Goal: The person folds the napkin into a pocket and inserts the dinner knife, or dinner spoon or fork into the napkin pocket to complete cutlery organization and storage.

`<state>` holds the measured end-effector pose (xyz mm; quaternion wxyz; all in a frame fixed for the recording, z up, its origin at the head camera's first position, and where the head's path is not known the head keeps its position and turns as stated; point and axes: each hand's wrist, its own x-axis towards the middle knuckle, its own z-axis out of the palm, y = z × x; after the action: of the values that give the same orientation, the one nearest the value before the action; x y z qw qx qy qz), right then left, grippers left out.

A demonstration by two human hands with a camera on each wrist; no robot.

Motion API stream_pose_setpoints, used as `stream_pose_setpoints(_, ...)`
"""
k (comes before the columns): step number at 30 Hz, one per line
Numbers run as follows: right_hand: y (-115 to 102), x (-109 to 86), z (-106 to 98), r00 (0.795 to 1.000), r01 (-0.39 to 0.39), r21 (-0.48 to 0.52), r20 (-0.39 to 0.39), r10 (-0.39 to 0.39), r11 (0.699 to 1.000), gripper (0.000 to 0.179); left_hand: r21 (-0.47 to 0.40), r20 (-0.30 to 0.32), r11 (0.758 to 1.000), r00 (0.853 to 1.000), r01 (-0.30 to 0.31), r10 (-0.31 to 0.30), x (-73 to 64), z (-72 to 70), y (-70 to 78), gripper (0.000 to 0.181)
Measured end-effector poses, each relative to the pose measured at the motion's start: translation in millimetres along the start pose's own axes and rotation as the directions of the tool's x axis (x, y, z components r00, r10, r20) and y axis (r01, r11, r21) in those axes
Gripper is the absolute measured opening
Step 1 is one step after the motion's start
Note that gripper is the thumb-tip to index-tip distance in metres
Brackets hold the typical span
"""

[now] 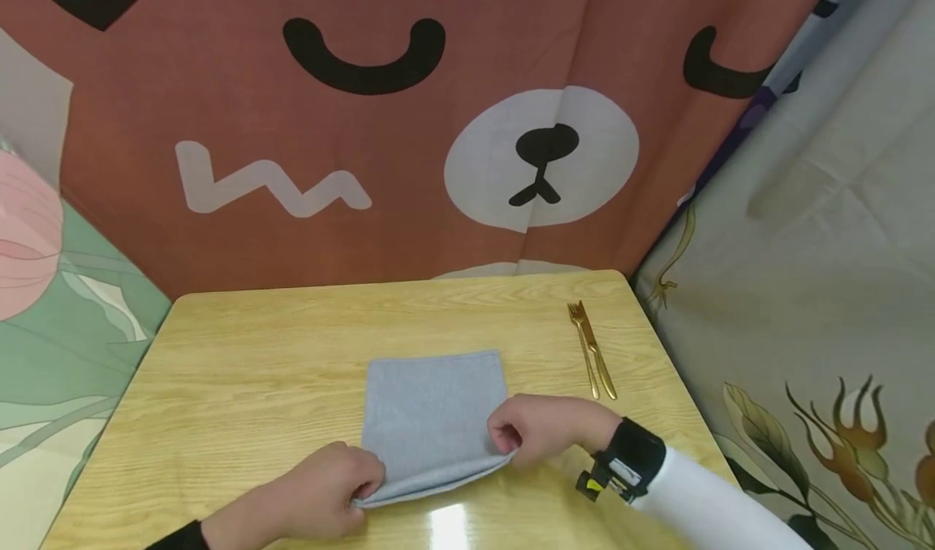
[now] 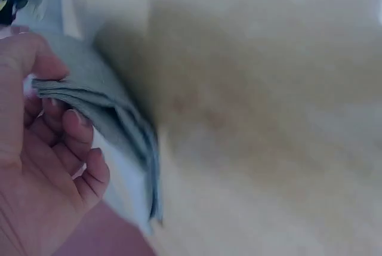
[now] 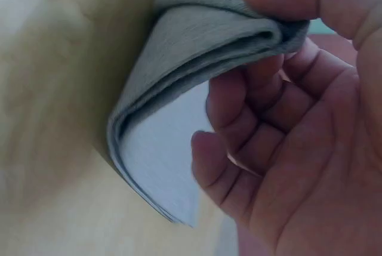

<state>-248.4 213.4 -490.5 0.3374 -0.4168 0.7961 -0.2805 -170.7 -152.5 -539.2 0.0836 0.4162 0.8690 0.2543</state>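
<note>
A folded grey-blue cloth napkin [image 1: 434,408] lies on the wooden table, its near edge lifted by both hands. My left hand [image 1: 332,485] pinches the near left corner between thumb and fingers. In the left wrist view, several layers of the napkin [image 2: 110,98] show at that corner. The near right corner is pinched by my right hand [image 1: 536,428]. Seen from the right wrist, the thumb lies on top of the folded napkin [image 3: 191,47] and curled fingers sit beneath, with the rest of the cloth sloping down to the table.
A gold fork [image 1: 584,351] and a gold knife [image 1: 599,355] lie side by side at the right of the table [image 1: 270,355]. Behind the table hangs a brown curtain [image 1: 409,144] with a bear face; patterned cloth [image 1: 825,290] hangs along the right side.
</note>
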Motion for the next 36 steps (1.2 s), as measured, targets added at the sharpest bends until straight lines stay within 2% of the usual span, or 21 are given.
stream_pose_setpoints(3,0.7,4.6,14.4,0.998,-0.03,-0.039,0.056,0.032,0.999,0.025,0.07,0.081,0.997,0.996,-0.028,0.022,-2.9,15.5,2.7,0.037)
stream_pose_setpoints(6,4.6,9.6,27.3,0.993,-0.058,-0.079,0.098,0.066,0.995,0.026,0.111,0.165,0.994,0.986,-0.025,0.006,-2.6,26.9,4.2,0.036)
stream_pose_setpoints(9,10.6,14.1,37.6,0.988,-0.074,-0.11,0.127,0.088,0.991,0.026,0.134,0.23,0.991,0.973,-0.008,-0.024,1.5,33.2,5.1,0.036)
stream_pose_setpoints(11,13.7,16.4,42.5,0.985,-0.082,-0.135,0.139,0.101,0.987,0.026,0.145,0.249,0.989,0.968,0.0,-0.036,3.8,34.4,5.8,0.039)
stream_pose_setpoints(13,15.4,17.9,45.6,0.981,-0.103,-0.145,0.149,0.125,0.984,0.025,0.071,0.267,0.996,0.961,0.05,-0.068,2.5,31.5,6.8,0.043)
stream_pose_setpoints(15,15.6,18.2,46.6,0.974,-0.132,-0.144,0.164,0.155,0.981,0.025,-0.018,0.293,0.995,0.951,0.103,-0.093,2.2,25.7,7.6,0.039)
stream_pose_setpoints(18,14.8,17.7,43.2,0.966,-0.182,-0.112,0.167,0.199,0.977,0.028,-0.173,0.334,0.965,0.933,0.197,-0.131,5.4,14.8,2.6,0.025)
stream_pose_setpoints(19,14.7,17.7,40.2,0.965,-0.198,-0.088,0.156,0.21,0.976,0.03,-0.184,0.326,0.96,0.935,0.21,-0.142,9.0,11.4,-0.7,0.02)
stream_pose_setpoints(21,14.5,18.5,32.2,0.971,-0.214,-0.082,0.088,0.22,0.974,0.035,-0.148,0.258,0.966,0.951,0.213,-0.171,16.7,3.2,-9.5,0.019)
stream_pose_setpoints(22,14.1,19.5,27.3,0.974,-0.219,-0.084,0.037,0.223,0.972,0.038,-0.093,0.2,0.973,0.961,0.21,-0.188,20.2,-0.4,-14.9,0.024)
stream_pose_setpoints(24,13.0,22.3,17.1,0.969,-0.243,-0.114,-0.078,0.235,0.963,0.048,0.036,0.085,0.97,0.967,0.239,-0.241,28.1,-9.3,-24.3,0.038)
stream_pose_setpoints(26,11.3,26.0,9.3,0.951,-0.283,-0.182,-0.185,0.25,0.942,0.062,0.138,0.02,0.949,0.958,0.282,-0.287,35.0,-18.0,-33.2,0.059)
stream_pose_setpoints(27,10.4,27.8,6.7,0.938,-0.311,-0.204,-0.222,0.266,0.928,0.071,0.165,0.016,0.938,0.95,0.305,-0.312,37.8,-20.9,-37.7,0.073)
stream_pose_setpoints(28,10.3,29.9,5.2,0.928,-0.337,-0.227,-0.246,0.281,0.914,0.079,0.179,0.03,0.93,0.943,0.322,-0.332,40.0,-23.1,-42.0,0.086)
stream_pose_setpoints(31,15.5,37.3,6.7,0.908,-0.394,-0.257,-0.259,0.33,0.882,0.099,0.166,0.134,0.912,0.908,0.375,-0.397,46.2,-25.7,-50.5,0.116)
stream_pose_setpoints(33,21.0,42.0,10.4,0.899,-0.42,-0.269,-0.249,0.359,0.867,0.106,0.162,0.19,0.902,0.885,0.4,-0.426,48.2,-22.0,-55.3,0.126)
stream_pose_setpoints(36,29.1,49.1,14.7,0.892,-0.443,-0.308,-0.247,0.379,0.842,0.11,0.193,0.231,0.891,0.863,0.412,-0.449,51.1,-15.4,-62.2,0.131)
